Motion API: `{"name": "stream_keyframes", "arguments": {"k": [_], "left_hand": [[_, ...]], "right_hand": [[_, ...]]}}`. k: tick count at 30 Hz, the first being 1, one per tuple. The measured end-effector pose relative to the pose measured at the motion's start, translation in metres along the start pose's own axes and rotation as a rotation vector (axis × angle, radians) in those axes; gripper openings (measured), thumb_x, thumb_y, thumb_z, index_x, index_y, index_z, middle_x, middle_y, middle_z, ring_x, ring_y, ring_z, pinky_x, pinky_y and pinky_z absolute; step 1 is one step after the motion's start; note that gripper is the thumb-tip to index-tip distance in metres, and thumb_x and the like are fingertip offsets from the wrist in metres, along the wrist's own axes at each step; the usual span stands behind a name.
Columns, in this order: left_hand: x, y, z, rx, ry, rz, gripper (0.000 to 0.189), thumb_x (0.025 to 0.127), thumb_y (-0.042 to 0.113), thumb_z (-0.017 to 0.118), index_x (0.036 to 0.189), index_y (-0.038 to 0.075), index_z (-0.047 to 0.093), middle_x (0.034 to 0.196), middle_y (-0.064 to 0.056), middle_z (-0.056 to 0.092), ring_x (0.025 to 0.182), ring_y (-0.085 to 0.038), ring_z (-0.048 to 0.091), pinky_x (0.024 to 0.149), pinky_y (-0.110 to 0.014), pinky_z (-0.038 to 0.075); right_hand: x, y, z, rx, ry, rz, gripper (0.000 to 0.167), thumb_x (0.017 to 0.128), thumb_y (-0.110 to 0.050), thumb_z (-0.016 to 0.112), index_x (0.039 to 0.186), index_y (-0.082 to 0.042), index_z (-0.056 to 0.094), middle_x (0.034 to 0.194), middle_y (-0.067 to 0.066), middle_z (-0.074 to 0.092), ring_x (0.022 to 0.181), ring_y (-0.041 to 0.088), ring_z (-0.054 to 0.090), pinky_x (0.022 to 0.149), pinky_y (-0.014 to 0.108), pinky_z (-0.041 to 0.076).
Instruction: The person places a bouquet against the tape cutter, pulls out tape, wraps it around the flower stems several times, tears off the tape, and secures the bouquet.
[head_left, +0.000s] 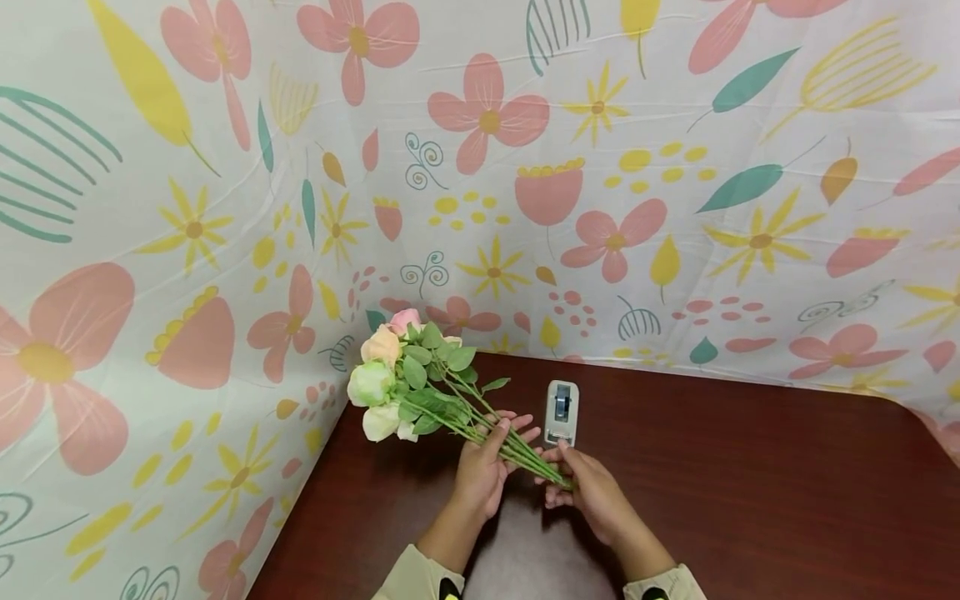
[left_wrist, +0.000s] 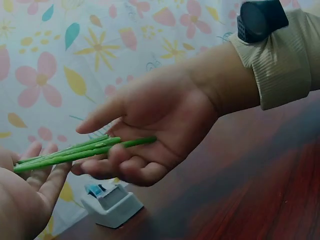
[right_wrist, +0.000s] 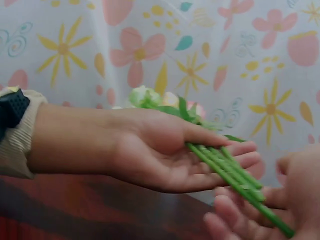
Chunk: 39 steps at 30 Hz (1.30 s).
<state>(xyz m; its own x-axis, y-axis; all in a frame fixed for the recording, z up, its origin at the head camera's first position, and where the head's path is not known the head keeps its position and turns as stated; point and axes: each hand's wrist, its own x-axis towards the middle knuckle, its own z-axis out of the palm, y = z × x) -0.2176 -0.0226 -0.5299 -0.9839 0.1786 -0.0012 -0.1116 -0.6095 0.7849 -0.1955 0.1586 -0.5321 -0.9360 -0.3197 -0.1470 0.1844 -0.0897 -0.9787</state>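
Note:
A bunch of artificial-looking roses with pink, peach, pale green and white heads points to the upper left in the head view. My left hand holds its green stems, thumb laid over them and fingers beneath. At the lower stem ends is my right hand, palm turned up. In the left wrist view, the stem ends lie across the fingers and palm of this right hand, its thumb apart from them and its fingers loosely bent. The right wrist view shows the left thumb against the stems.
A white tape dispenser with a blue roll stands on the dark reddish-brown table, just beyond the right hand. Cloth printed with flowers hangs behind the table and along its left side.

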Motion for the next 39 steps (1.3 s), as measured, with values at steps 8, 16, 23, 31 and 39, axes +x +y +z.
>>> {"name": "stream_keyframes", "arguments": {"k": [8,16,23,31,39], "left_hand": [[-0.005,-0.007,0.009,0.004,0.022,0.019,0.023,0.107,0.02,0.049,0.123,0.002,0.053,0.128,-0.019,0.068,0.124,-0.038,0.064,0.099,-0.046,0.055],[-0.011,-0.019,0.018,0.022,0.039,-0.007,0.028,0.107,0.02,0.05,0.126,0.0,0.052,0.134,-0.03,0.061,0.118,-0.033,0.069,0.097,-0.046,0.056],[-0.015,-0.027,0.023,0.021,0.042,-0.022,0.027,0.107,0.02,0.05,0.124,-0.001,0.052,0.134,-0.031,0.061,0.117,-0.034,0.069,0.098,-0.042,0.056],[-0.02,-0.036,0.028,0.0,0.013,-0.024,0.03,0.107,0.022,0.049,0.127,-0.001,0.049,0.133,-0.031,0.062,0.117,-0.032,0.069,0.1,-0.042,0.055],[-0.021,-0.043,0.03,0.011,-0.021,-0.004,0.027,0.108,0.022,0.047,0.124,0.001,0.05,0.129,-0.029,0.065,0.116,-0.031,0.07,0.097,-0.041,0.056]], "right_hand": [[0.002,0.005,0.021,0.214,0.3,-0.042,0.05,0.109,-0.047,0.037,0.106,-0.002,0.059,0.096,0.002,0.065,0.083,0.014,0.065,0.076,0.034,0.057],[0.003,0.008,0.026,0.331,0.364,-0.102,0.047,0.109,-0.048,0.033,0.113,-0.008,0.055,0.104,-0.005,0.062,0.096,0.006,0.062,0.086,0.02,0.053],[0.001,0.01,0.027,0.45,0.417,-0.114,0.041,0.109,-0.046,0.035,0.104,-0.013,0.059,0.097,-0.009,0.064,0.088,0.003,0.06,0.08,0.016,0.052],[0.001,0.007,0.031,0.505,0.47,-0.069,0.036,0.109,-0.043,0.037,0.099,-0.015,0.058,0.095,-0.01,0.063,0.086,0.001,0.057,0.075,0.013,0.049],[0.001,0.006,0.029,0.514,0.482,-0.084,0.034,0.109,-0.041,0.039,0.097,-0.016,0.058,0.093,-0.009,0.062,0.086,0.003,0.058,0.075,0.014,0.049]]}}
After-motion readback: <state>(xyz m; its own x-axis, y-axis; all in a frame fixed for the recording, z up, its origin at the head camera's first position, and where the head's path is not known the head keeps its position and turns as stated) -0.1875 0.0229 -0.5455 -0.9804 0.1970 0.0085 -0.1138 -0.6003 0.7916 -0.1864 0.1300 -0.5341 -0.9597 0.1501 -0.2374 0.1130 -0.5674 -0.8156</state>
